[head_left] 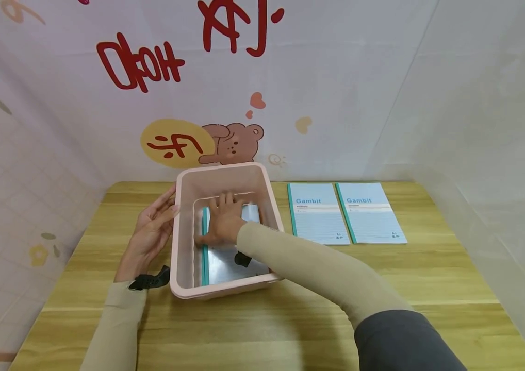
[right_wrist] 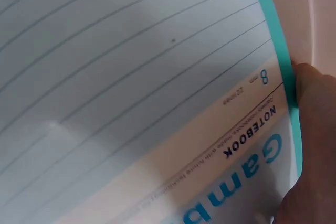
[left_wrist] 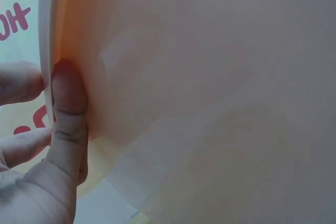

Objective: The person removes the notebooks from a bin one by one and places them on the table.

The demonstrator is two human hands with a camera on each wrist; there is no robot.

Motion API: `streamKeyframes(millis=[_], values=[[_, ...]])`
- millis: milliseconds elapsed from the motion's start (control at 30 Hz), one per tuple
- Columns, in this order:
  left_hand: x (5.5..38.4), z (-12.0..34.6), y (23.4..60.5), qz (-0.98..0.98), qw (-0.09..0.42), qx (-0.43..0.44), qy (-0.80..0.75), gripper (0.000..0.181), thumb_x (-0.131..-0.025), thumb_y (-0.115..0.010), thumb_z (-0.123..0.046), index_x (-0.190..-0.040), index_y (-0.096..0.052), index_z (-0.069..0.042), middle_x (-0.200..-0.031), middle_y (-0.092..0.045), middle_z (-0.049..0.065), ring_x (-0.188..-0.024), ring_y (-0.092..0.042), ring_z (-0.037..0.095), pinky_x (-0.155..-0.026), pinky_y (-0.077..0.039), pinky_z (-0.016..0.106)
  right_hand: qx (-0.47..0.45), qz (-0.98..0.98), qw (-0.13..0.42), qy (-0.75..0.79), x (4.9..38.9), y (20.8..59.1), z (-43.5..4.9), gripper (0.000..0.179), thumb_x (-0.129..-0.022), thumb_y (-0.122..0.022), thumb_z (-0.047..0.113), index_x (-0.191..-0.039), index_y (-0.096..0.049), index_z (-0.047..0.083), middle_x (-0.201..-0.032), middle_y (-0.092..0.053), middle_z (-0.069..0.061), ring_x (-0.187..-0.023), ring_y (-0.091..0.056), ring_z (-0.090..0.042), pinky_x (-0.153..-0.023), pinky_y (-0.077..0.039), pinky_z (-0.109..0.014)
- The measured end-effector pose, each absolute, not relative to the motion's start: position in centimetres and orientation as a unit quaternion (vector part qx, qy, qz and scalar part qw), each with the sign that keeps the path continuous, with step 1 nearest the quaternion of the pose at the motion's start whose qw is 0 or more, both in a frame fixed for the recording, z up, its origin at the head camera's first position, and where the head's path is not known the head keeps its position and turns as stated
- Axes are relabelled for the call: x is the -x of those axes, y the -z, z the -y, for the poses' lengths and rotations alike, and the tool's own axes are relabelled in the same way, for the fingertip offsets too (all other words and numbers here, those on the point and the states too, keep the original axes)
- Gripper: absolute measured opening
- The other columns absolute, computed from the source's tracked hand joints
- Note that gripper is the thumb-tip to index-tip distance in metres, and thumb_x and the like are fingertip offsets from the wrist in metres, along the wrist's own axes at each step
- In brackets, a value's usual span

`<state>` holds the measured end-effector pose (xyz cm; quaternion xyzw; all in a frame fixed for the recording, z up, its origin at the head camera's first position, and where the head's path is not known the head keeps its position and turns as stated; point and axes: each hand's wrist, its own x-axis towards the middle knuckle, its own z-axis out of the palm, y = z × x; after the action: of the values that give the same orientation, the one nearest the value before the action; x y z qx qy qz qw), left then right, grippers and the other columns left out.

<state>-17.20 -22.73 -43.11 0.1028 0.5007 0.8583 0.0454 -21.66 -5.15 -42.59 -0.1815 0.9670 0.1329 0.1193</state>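
A pale pink plastic bin (head_left: 227, 288) stands on the table with a notebook (head_left: 225, 267) lying inside it, teal spine toward the left. My left hand (head_left: 151, 234) holds the bin at its left side. In the left wrist view the thumb (left_wrist: 70, 90) lies along the wall just below the rim, with other fingertips against the rim's far side. My right hand (head_left: 224, 221) reaches into the bin, fingers spread over the upper part of the notebook. The right wrist view shows the thumb (right_wrist: 315, 129) touching the spine edge; the other fingers are hidden there.
Two matching "Gambit" notebooks, a left one (head_left: 318, 221) and a right one (head_left: 371, 221), lie side by side on the wooden table (head_left: 225, 330), right of the bin. A printed cloth wall (head_left: 337, 93) rises behind the table and along both sides.
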Motion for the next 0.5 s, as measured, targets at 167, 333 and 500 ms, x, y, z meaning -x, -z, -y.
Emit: streamKeyframes(millis=[167, 333, 500], values=[[17.25, 22.52, 43.04, -0.505, 0.038, -0.1, -0.857, 0.068, -0.102, -0.054, 0.006, -0.161, -0.02, 0.004, -0.125, -0.059, 0.009, -0.106, -0.067, 0.013, -0.09, -0.061, 0.023, 0.194, -0.967, 0.124, -0.107, 21.7, 42.4, 4.84, 0.118, -0.075, -0.046, 0.096, -0.161, -0.021, 0.02, -0.16, -0.039, -0.012, -0.144, -0.041, -0.032, -0.112, -0.04, -0.069], [17.22, 22.61, 43.0, -0.507, 0.039, -0.099, -0.855, 0.068, -0.102, -0.054, 0.006, -0.161, -0.02, 0.004, -0.123, -0.061, 0.008, -0.106, -0.067, 0.012, -0.089, -0.061, 0.022, 0.208, -0.964, 0.12, -0.11, 21.98, 42.11, 5.05, 0.108, -0.077, -0.048, 0.093, -0.159, -0.025, 0.027, -0.158, -0.044, -0.013, -0.142, -0.044, -0.036, -0.113, -0.04, -0.065], [17.29, 22.54, 43.13, -0.499, 0.04, -0.103, -0.86, 0.068, -0.103, -0.053, 0.006, -0.161, -0.019, 0.004, -0.123, -0.06, 0.008, -0.106, -0.067, 0.012, -0.088, -0.061, 0.022, 0.229, -0.961, 0.106, -0.113, 22.47, 41.78, 4.98, 0.101, -0.076, -0.049, 0.093, -0.155, -0.032, 0.031, -0.15, -0.053, -0.009, -0.133, -0.05, -0.033, -0.111, -0.04, -0.058]])
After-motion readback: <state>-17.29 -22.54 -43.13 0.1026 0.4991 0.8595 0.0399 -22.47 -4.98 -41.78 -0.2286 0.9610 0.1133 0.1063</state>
